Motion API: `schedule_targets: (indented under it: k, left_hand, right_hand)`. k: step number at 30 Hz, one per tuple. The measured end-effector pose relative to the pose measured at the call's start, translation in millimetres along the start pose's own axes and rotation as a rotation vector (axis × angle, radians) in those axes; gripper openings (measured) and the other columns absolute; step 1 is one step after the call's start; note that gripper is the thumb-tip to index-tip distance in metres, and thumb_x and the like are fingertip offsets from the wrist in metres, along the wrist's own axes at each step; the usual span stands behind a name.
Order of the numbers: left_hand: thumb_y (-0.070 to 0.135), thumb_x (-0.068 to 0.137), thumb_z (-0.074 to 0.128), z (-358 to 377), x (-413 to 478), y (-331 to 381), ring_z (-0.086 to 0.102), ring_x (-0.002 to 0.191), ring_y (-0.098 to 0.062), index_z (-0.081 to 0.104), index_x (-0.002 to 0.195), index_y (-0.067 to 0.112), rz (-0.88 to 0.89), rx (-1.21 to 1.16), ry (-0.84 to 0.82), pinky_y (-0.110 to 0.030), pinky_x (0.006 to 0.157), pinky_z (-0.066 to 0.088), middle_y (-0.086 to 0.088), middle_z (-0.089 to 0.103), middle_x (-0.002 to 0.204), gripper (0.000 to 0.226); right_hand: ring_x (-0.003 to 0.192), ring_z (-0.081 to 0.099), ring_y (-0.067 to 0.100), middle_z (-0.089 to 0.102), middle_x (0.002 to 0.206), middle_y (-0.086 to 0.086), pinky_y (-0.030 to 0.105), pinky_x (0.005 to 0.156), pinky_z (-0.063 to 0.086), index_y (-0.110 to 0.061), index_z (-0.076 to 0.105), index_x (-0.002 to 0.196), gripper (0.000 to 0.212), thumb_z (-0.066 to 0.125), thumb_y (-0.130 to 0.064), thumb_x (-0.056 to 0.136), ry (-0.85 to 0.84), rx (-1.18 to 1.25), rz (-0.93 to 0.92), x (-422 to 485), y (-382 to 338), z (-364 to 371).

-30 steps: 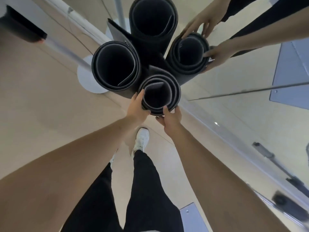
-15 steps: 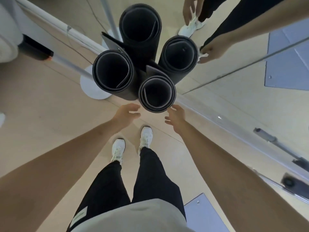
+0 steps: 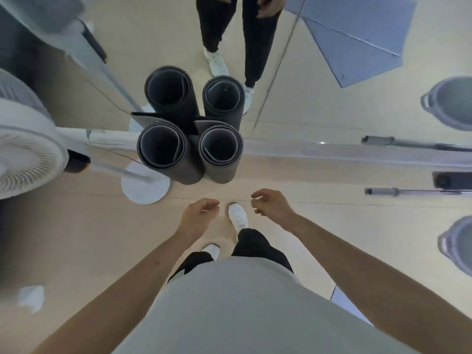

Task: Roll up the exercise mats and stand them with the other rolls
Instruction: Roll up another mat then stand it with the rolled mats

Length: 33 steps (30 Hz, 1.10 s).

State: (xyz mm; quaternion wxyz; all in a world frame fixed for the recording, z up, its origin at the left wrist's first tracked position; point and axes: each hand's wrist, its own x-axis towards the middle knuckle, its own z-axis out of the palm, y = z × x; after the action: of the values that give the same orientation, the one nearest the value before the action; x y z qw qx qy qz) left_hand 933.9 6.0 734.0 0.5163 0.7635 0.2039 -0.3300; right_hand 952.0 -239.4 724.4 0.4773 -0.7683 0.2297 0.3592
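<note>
Both hands were empty and loosely curled open, left hand at about 7 o'clock from the rolls, right hand at about 5 o'clock, neither touching anything. The two rolled mats, left roll and right roll, stood upright on the floor, touching each other, backed right against the mirror edge (so it looked like four). A fan base sat at their 8 o'clock. Open floor lay between the hands and the rolls.

An exercise studio: wall mirror, rolled mats, barbell bar, standing fan.
</note>
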Motion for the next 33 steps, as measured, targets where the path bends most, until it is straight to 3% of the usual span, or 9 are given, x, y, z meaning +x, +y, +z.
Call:
schedule_targets:
  k: [5, 8, 11, 17, 23, 26, 29, 33]
  left_hand:
    - [0.012, 0.095, 0.07, -5.1, -47.5, -9.1, 0.07, 0.107, -0.012, 0.074, 0.105, 0.029, 0.189, 0.181, -0.243, -0.029, 0.1, 0.051, 0.007, 0.077, 0.109, 0.021]
    - [0.009, 0.095, 0.07, -4.2, -78.4, -17.8, 0.071, 0.106, -0.011, 0.073, 0.1, 0.032, 0.265, 0.263, -0.367, -0.026, 0.099, 0.052, 0.006, 0.078, 0.107, 0.024]
    - [0.007, 0.095, 0.07, 5.7, -108.0, -30.8, 0.072, 0.105, -0.013, 0.073, 0.098, 0.031, 0.326, 0.353, -0.492, -0.027, 0.099, 0.054, 0.004, 0.078, 0.105, 0.025]
    - [0.007, 0.095, 0.071, 51.8, -170.8, -67.7, 0.072, 0.102, -0.015, 0.074, 0.096, 0.032, 0.452, 0.609, -0.797, -0.028, 0.096, 0.055, 0.006, 0.078, 0.102, 0.025]
    - [0.011, 0.094, 0.072, 108.5, -248.0, -122.9, 0.071, 0.1, -0.015, 0.075, 0.099, 0.031, 0.577, 0.921, -1.093, -0.03, 0.091, 0.055, 0.007, 0.077, 0.103, 0.021]
    - [0.011, 0.095, 0.071, 134.1, -294.3, -163.8, 0.071, 0.099, -0.016, 0.076, 0.106, 0.023, 0.659, 1.041, -1.201, -0.032, 0.091, 0.054, 0.004, 0.077, 0.104, 0.017]
    - [0.012, 0.095, 0.071, 150.9, -347.9, -219.4, 0.071, 0.1, -0.015, 0.076, 0.107, 0.025, 0.728, 1.139, -1.273, -0.03, 0.092, 0.054, 0.004, 0.077, 0.104, 0.018]
    - [0.01, 0.095, 0.071, 154.3, -437.6, -311.8, 0.072, 0.101, -0.012, 0.075, 0.1, 0.03, 0.676, 1.154, -1.349, -0.025, 0.091, 0.052, 0.006, 0.078, 0.102, 0.021]
  right_hand:
    - [0.082, 0.066, 0.007, 0.071, 0.091, -0.01, 0.017, 0.073, 0.046, -0.025, 0.072, 0.112, 0.02, 0.072, -0.028, 0.092, 0.232, -0.046, -0.065, -99.2, 32.4, 31.3]
    - [0.076, 0.065, -0.001, 0.071, 0.088, -0.013, 0.007, 0.067, 0.044, -0.028, 0.071, 0.108, 0.017, 0.072, -0.024, 0.092, 0.374, 0.12, -0.03, -165.5, 57.9, 73.0]
    - [0.073, 0.065, -0.005, 0.072, 0.087, -0.012, 0.015, 0.075, 0.047, -0.033, 0.07, 0.104, 0.018, 0.071, -0.021, 0.091, 0.511, 0.301, 0.019, -224.7, 89.1, 126.2]
    - [0.071, 0.067, 0.0, 0.074, 0.088, -0.01, 0.023, 0.077, 0.053, -0.032, 0.072, 0.105, 0.017, 0.073, -0.023, 0.091, 0.738, 0.563, 0.154, -324.6, 163.6, 226.8]
    - [0.075, 0.067, 0.002, 0.074, 0.093, -0.008, 0.017, 0.067, 0.047, -0.029, 0.072, 0.111, 0.018, 0.071, -0.024, 0.093, 0.974, 0.745, 0.314, -419.9, 235.1, 313.2]
    - [0.08, 0.068, 0.0, 0.073, 0.095, -0.012, 0.015, 0.066, 0.046, -0.032, 0.07, 0.111, 0.018, 0.07, -0.027, 0.094, 1.07, 0.829, 0.377, -467.1, 270.1, 366.2]
    - [0.083, 0.068, 0.004, 0.072, 0.096, -0.01, 0.021, 0.07, 0.049, -0.03, 0.07, 0.112, 0.018, 0.069, -0.025, 0.094, 1.146, 0.932, 0.413, -517.0, 307.1, 428.8]
    - [0.083, 0.068, 0.005, 0.072, 0.096, -0.009, 0.021, 0.073, 0.051, -0.028, 0.071, 0.113, 0.02, 0.071, -0.024, 0.093, 1.241, 1.067, 0.459, -585.6, 357.0, 522.8]
